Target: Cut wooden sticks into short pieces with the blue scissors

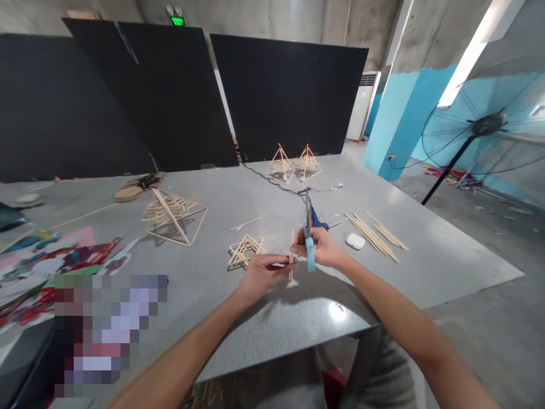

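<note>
Upright between my fingers are short, thin wooden sticks (291, 267), pinched by my left hand (264, 276). My right hand (322, 248) is closed on a pair of scissors (310, 254) with light blue handles, blades pointing up and away. Its fingertips also come close to the sticks; whether they touch is unclear. Just left of my left hand lies a star-shaped stick frame (244, 250). Behind my right hand rests a blue glue gun (317, 220), partly hidden by the scissors and hand.
Loose wooden sticks (374, 237) and a white case (355, 241) lie right. Stick pyramids stand at the back (281, 165) and left (174, 213). A black cable (272, 180) crosses the grey table (204, 318). Colourful scraps (72, 255) cover the left; a fan (487, 124) stands beyond.
</note>
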Tool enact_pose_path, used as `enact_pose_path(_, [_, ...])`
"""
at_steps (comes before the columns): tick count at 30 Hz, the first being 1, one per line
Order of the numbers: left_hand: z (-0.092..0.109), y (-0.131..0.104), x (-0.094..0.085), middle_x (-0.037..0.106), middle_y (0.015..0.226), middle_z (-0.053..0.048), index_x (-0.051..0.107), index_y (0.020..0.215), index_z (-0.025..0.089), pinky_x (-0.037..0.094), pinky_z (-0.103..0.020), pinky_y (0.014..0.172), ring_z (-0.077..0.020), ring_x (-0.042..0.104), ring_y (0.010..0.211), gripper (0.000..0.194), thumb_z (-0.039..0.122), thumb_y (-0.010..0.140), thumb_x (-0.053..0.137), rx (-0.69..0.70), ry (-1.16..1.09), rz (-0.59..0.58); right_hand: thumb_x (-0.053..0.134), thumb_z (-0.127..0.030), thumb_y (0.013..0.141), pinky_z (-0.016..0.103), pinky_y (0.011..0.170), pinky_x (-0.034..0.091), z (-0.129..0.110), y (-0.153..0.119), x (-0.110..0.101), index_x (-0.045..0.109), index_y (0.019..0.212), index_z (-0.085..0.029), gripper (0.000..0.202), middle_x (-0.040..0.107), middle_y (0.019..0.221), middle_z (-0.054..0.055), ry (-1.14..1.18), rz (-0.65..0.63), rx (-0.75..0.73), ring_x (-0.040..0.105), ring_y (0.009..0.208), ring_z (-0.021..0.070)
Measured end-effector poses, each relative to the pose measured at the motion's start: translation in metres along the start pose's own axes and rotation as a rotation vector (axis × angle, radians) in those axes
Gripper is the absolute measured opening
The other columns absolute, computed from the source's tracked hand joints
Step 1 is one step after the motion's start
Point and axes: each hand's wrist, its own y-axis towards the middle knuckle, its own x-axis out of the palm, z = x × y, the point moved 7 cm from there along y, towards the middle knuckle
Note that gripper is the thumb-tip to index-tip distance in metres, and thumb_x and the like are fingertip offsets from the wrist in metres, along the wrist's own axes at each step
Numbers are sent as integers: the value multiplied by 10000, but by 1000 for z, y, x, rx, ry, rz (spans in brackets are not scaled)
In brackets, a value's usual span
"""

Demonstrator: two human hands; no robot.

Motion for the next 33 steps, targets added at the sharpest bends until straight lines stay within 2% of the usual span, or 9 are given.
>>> enact_pose_path(5, [2, -2, 5, 799, 801, -72, 889, 871, 188, 564, -310, 684, -234, 696, 721, 225, 398, 869, 808, 55, 26, 8, 856, -484, 797, 311, 724, 491, -19, -5, -28, 714, 763, -214, 307, 705, 741, 10, -222, 54, -76, 627, 719, 184])
enact_pose_path(9, [5, -4, 8, 814, 833, -73, 881, 870, 197, 565, -298, 713, -227, 725, 752, 200, 377, 909, 803, 105, 44, 0, 857, -470, 811, 306, 689, 464, -20, -22, -51, 733, 787, -204, 295, 725, 737, 28, -470, -16, -58, 641, 698, 194])
enact_pose_path(13, [8, -6, 8, 831, 878, -80, 883, 908, 197, 581, -284, 707, -222, 753, 765, 185, 356, 934, 793, 161, 60, 31, 841, -487, 810, 306, 666, 438, -13, -45, -63, 753, 832, -188, 312, 751, 781, 56, -712, -118, 43, 667, 692, 209])
enact_pose_path(18, [15, -10, 7, 832, 886, -81, 876, 901, 182, 602, -256, 691, -192, 757, 731, 180, 313, 966, 771, 283, 109, 67, 774, -481, 836, 321, 697, 441, -14, -61, -56, 755, 856, -181, 301, 787, 854, 83, -919, -218, 172, 719, 751, 254])
enact_pose_path(23, [25, -16, 8, 832, 955, -90, 868, 1019, 179, 612, -225, 646, -173, 763, 723, 175, 316, 1009, 759, 421, 122, 66, 746, -531, 867, 322, 661, 414, -21, -57, -42, 772, 890, -193, 341, 817, 880, 101, -1054, -299, 236, 756, 791, 284])
enact_pose_path(25, [29, -18, 10, 822, 911, -82, 855, 1066, 174, 608, -226, 628, -164, 748, 682, 167, 300, 1018, 756, 473, 119, 58, 732, -576, 875, 326, 636, 387, -24, -52, -39, 764, 885, -198, 380, 814, 852, 100, -1101, -341, 251, 759, 784, 290])
enact_pose_path(28, [32, -20, 13, 803, 862, -83, 836, 1033, 157, 589, -231, 612, -167, 735, 675, 163, 274, 1046, 724, 531, 116, 42, 723, -616, 872, 331, 625, 362, -29, -47, -36, 750, 863, -203, 414, 809, 834, 103, -1173, -410, 263, 760, 792, 299])
enact_pose_path(33, [35, -27, 15, 810, 964, -127, 805, 1088, 142, 618, -263, 705, -199, 770, 792, 160, 253, 1069, 690, 586, 122, -51, 704, -668, 858, 334, 638, 359, -44, -48, -31, 727, 867, -211, 458, 797, 855, 93, -1224, -466, 230, 740, 785, 289])
